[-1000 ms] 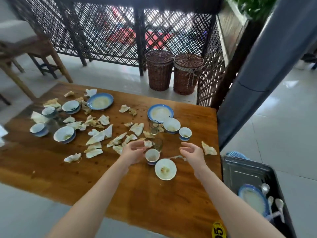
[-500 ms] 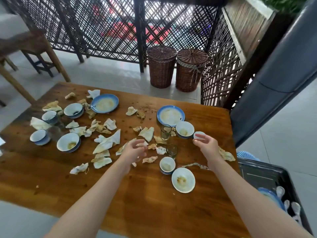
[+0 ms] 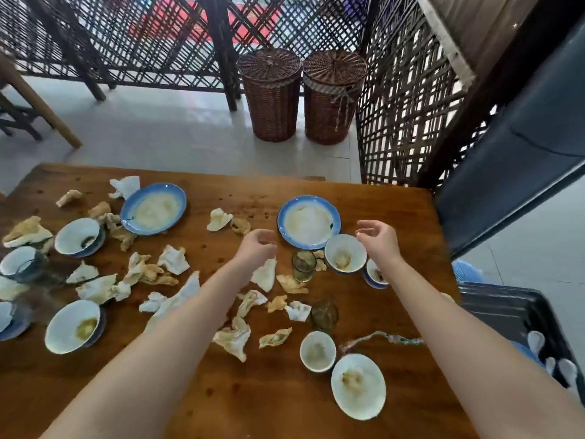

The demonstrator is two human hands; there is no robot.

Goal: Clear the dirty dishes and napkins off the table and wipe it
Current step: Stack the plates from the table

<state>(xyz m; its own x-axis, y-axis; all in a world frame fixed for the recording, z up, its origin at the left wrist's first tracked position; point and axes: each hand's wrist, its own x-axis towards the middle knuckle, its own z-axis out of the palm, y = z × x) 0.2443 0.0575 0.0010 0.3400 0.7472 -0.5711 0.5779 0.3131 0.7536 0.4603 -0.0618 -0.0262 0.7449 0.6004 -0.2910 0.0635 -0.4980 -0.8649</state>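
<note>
Partly cut off at the left edge, a blue dish (image 3: 11, 326) sits among crumpled napkins (image 3: 172, 259) strewn over the wooden table (image 3: 269, 400). The left hand (image 3: 256, 247) hovers with fingers loosely curled, empty, beside a blue-rimmed plate (image 3: 308, 221). The right hand (image 3: 378, 239), equally loose and empty, hangs by a white bowl (image 3: 345, 253), its wrist half hiding a small cup (image 3: 375, 275). A black bin (image 3: 506, 305) runs off-frame at the right.

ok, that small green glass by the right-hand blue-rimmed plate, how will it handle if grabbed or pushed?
The green glass looks rigid and probably breakable, so grip gently. Small and upright, it would likely tip under a sideways push, then roll, being round. The dirty bowl beside it suggests greasy, perhaps slippery walls.
</note>
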